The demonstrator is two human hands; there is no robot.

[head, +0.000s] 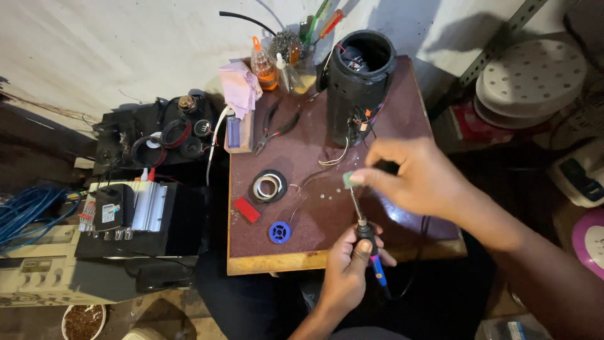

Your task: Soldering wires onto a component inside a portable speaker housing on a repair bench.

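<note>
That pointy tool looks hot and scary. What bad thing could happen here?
Possibly a burn: the right hand pinches a small green pad right at the tip of the blue-handled soldering iron, which the left hand holds upright. The iron's black cord hangs off the brown wooden table edge and could snag.

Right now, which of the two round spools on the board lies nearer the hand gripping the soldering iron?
The small blue spool, near the board's front edge beside the left hand. The silver-wound spool lies farther back.
</note>
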